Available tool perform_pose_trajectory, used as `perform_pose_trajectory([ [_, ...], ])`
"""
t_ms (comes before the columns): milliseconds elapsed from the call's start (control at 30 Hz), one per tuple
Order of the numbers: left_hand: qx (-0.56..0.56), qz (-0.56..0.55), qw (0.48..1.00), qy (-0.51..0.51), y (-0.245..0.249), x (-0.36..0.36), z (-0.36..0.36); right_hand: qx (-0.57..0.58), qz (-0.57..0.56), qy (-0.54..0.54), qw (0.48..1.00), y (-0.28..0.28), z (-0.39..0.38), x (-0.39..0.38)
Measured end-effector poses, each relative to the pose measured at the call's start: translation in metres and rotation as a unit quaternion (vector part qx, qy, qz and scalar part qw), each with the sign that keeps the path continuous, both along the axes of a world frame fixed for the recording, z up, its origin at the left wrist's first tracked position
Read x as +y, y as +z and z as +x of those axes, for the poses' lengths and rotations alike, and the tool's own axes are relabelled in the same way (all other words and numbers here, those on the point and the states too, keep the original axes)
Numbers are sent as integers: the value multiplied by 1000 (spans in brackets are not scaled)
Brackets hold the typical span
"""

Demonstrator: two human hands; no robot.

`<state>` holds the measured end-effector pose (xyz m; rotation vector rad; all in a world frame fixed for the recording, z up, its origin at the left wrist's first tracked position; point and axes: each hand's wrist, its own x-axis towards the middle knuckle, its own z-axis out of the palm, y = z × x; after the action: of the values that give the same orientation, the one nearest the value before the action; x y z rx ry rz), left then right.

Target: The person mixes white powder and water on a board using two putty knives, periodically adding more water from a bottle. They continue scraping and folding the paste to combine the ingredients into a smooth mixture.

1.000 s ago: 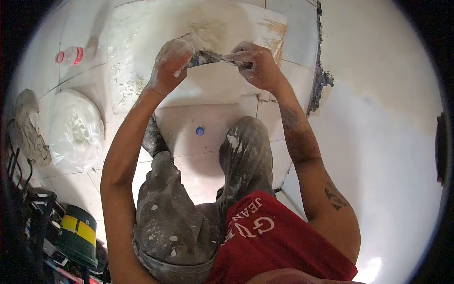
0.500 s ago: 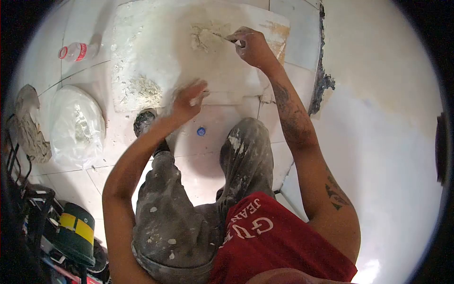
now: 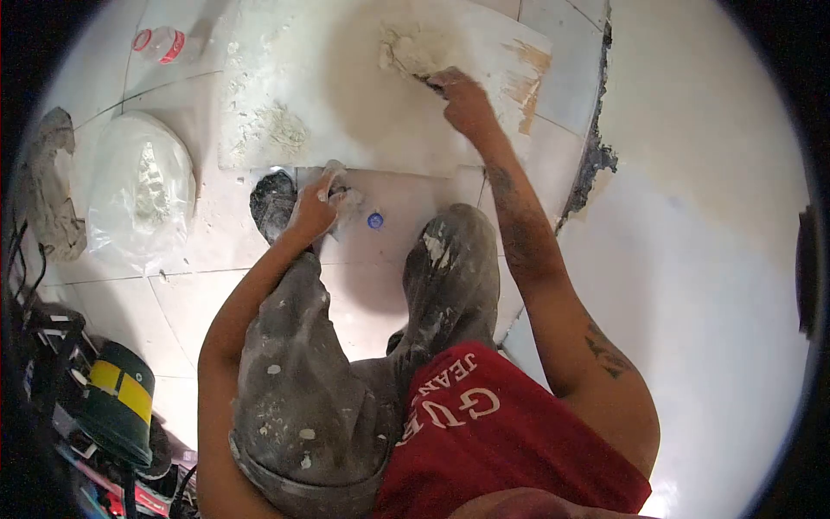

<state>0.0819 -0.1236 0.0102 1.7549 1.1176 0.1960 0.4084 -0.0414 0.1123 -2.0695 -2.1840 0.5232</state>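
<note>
My right hand (image 3: 467,105) is closed around the handle of a putty knife (image 3: 427,82), whose blade meets a pile of wet off-white plaster (image 3: 413,50). The pile lies on a pale, smeared board (image 3: 346,130) on the floor. Below the board's near edge, beside my shoe, my left hand (image 3: 318,206) has its fingers curled around thin, see-through plastic (image 3: 347,201); blur hides its exact shape. A rough patch of plaster (image 3: 281,130) sticks to the board's near left part.
Left of the board are a plastic bottle (image 3: 160,45), an open bag of whitish powder (image 3: 177,216) and a crumpled grey cloth-like thing (image 3: 54,190). A blue cap (image 3: 375,221) lies between my legs. A dark bucket (image 3: 117,406) stands lower left; a wall (image 3: 692,216) rises right.
My left hand has dropped from over the board's near edge towards my shoe. The right hand has drawn the putty knife nearer, and the plaster looks more heaped. The view has shifted slightly.
</note>
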Motion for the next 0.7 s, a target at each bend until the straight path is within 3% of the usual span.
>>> perform_pose_trajectory([
  [67, 10, -18, 1000, 19, 17, 9, 7, -63, -16, -14, 998, -12, -22, -13],
  [100, -39, 1, 999, 29, 28, 13, 11, -71, 28, 8, 997, -12, -27, -13],
  [167, -135, 40, 989, 52, 46, 20, 14, -48, 8, 15, 999, -13, -14, -5],
  [300, -84, -6, 996, 19, 51, 18, 12, -36, 48, -19, 998, 7, -13, 5],
  [367, -36, -17, 999, -6, 44, 19, 10, -71, 9, -28, 997, -14, -25, -4],
  [400, -45, -26, 999, -9, 45, 18, 10, -89, -7, -35, 995, -24, -29, -7],
  [433, -55, -31, 998, -11, 48, 20, 11, -111, 47, 0, 993, -16, -34, -6],
  [533, -38, -34, 998, -24, 49, 22, 10, -85, 10, -5, 996, -7, -12, 7],
  [567, -24, -33, 999, -28, 47, 21, 10, -12, 59, 5, 998, -5, -7, 12],
  [667, -68, -31, 997, -16, 43, 22, 9, -45, 98, -17, 994, -31, -24, 0],
  [700, -67, -12, 997, -22, 44, 21, 9, -134, -15, -30, 990, -33, -40, -8],
])
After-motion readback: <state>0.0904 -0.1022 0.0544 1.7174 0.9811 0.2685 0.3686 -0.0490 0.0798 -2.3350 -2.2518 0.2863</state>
